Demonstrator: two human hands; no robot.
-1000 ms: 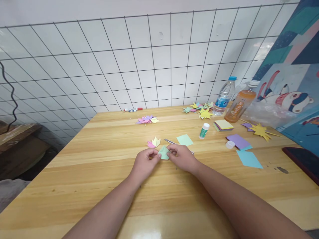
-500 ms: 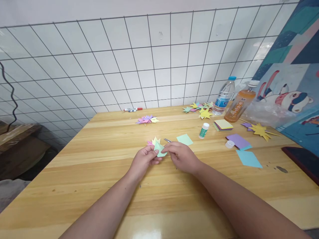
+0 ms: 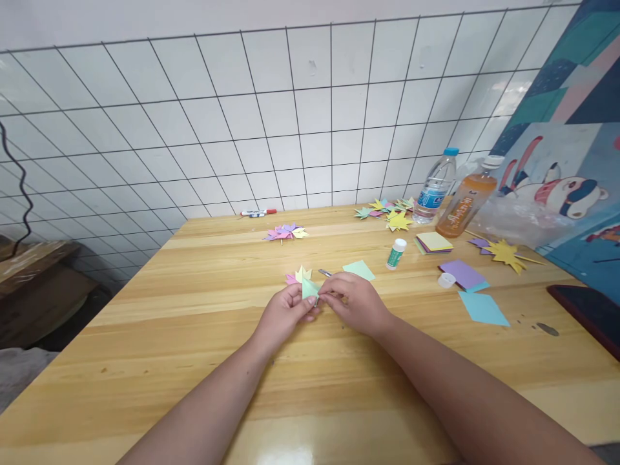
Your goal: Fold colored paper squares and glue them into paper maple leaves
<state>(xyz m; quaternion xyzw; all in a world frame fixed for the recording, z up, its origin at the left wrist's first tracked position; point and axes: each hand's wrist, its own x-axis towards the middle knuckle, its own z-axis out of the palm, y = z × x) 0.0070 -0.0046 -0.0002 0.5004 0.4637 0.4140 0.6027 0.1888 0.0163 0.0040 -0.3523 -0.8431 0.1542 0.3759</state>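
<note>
Between my two hands is a small light green sheet of paper (image 3: 309, 289), folded to a pointed, roughly triangular shape. My left hand (image 3: 287, 314) grips it from the left, thumb on top and fingers beneath. At its right edge, my right hand (image 3: 356, 302) pinches the paper between thumb and fingertips. Just behind lie pink and yellow folded paper pieces (image 3: 301, 274), partly hidden by my left hand. A small cutter knife (image 3: 325, 272) rests beyond my right fingers. A flat light green square of paper (image 3: 359, 270) lies behind my right hand.
A glue stick (image 3: 396, 254) stands to the right, its cap (image 3: 446, 280) nearby. Colored paper squares (image 3: 434, 242), blue paper (image 3: 483, 308) and paper stars (image 3: 504, 253) lie further right. A water bottle (image 3: 431, 190) and an orange drink bottle (image 3: 467, 203) stand behind. Markers (image 3: 258, 212) lie near the wall.
The green paper has turned and looks narrower, with one more fold closed. My right fingertips have come together on its right edge; my left hand has shifted slightly.
</note>
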